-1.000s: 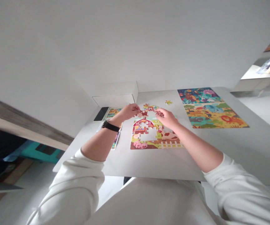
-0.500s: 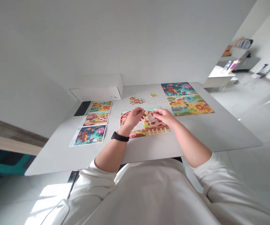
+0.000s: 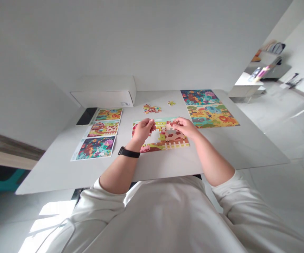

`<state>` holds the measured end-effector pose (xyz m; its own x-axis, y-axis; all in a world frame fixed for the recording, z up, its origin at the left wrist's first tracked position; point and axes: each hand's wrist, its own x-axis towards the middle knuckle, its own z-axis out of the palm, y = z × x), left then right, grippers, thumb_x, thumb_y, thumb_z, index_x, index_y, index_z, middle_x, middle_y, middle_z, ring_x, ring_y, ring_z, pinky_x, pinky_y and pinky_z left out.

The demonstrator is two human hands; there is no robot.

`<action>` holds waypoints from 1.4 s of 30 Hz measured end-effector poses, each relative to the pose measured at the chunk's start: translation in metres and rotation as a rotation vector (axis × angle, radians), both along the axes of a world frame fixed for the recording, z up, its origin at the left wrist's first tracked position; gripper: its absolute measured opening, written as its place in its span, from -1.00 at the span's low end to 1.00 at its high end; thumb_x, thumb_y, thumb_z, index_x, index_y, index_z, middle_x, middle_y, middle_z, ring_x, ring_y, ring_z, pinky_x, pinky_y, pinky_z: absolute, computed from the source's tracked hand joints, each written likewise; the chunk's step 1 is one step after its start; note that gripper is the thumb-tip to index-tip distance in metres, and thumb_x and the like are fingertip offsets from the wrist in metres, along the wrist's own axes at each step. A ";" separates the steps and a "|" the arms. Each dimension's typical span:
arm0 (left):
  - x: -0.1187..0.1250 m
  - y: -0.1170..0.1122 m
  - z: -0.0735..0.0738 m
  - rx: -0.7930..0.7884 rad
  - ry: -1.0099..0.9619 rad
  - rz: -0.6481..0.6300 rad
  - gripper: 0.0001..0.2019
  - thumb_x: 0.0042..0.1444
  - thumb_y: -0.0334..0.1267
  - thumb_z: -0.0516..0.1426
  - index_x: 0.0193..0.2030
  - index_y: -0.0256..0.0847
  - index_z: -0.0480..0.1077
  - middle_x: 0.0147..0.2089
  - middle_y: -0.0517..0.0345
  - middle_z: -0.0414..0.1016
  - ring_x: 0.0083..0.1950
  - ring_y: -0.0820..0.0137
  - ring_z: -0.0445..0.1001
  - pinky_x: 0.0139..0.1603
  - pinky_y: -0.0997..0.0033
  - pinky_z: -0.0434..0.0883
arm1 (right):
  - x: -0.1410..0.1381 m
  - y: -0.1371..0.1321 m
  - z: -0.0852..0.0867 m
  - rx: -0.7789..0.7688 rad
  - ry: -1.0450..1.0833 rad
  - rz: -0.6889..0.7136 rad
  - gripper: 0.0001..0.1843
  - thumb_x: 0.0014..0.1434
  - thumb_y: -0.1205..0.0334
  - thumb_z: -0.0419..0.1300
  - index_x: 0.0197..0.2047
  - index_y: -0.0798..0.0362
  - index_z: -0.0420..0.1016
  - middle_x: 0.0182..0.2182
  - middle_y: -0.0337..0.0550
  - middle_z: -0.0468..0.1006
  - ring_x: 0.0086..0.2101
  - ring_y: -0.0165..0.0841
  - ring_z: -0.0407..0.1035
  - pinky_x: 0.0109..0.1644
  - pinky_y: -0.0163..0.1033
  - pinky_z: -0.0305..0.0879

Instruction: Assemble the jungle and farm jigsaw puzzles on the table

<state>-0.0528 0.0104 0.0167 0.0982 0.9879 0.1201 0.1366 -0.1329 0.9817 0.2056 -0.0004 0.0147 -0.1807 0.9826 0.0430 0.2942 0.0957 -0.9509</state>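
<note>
A partly assembled farm jigsaw puzzle (image 3: 177,141) lies on the table in front of me, with a cow, a white fence and a blank white gap left of its middle. My left hand (image 3: 144,129) is over the puzzle's left side, its fingers curled together. Whatever they hold, if anything, is hidden. Above the upper right part, my right hand (image 3: 184,126) pinches a small reddish puzzle piece (image 3: 171,124) between thumb and fingers. Behind the puzzle sit a small heap of loose puzzle pieces (image 3: 152,109) and a single yellow-green piece (image 3: 171,103).
Left on the white table (image 3: 162,165) are a sheet with three reference pictures (image 3: 96,147), a dark phone (image 3: 87,116) and a long white box (image 3: 101,99) against the wall. To the right lie two finished-looking animal pictures (image 3: 210,116).
My left hand has drawn slightly away from my right, exposing more of the white gap and the cow. The whole view has shifted a little.
</note>
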 end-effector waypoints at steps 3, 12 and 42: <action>0.003 0.003 -0.007 -0.021 -0.033 -0.018 -0.66 0.24 0.08 0.26 -0.21 -0.19 0.48 -0.28 0.08 0.64 -0.46 0.51 0.41 -0.53 0.57 0.31 | 0.000 0.000 0.001 -0.016 0.011 -0.041 -0.55 0.12 -0.12 0.40 -0.05 -0.01 0.52 -0.35 -0.20 0.66 -0.43 -0.34 0.44 -0.41 -0.30 0.28; 0.001 0.002 -0.008 -0.014 0.104 0.034 -0.57 0.28 0.16 0.23 -0.38 -0.17 0.39 -0.49 0.19 0.50 -0.54 0.52 0.34 -0.53 0.54 0.27 | 0.005 0.005 -0.005 -0.029 -0.075 -0.068 -0.58 0.22 -0.11 0.31 0.00 0.00 0.54 -0.26 -0.16 0.73 -0.51 -0.42 0.37 -0.39 -0.29 0.31; 0.009 -0.002 -0.038 0.454 0.764 -0.285 -0.58 0.24 -0.30 0.20 0.24 -0.16 0.55 0.28 -0.16 0.56 0.33 0.06 0.51 0.41 0.02 0.44 | -0.007 0.013 -0.025 0.088 -0.436 -0.275 -0.95 0.25 0.15 0.35 -0.22 -0.10 0.59 -0.33 -0.26 0.73 -0.35 -0.29 0.56 -0.16 -0.20 0.41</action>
<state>-0.0433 0.0086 -0.0213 0.5410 0.7888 0.2917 0.6270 -0.6094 0.4852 0.1987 0.0123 -0.0101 0.0640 0.9924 0.1055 0.6867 0.0330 -0.7262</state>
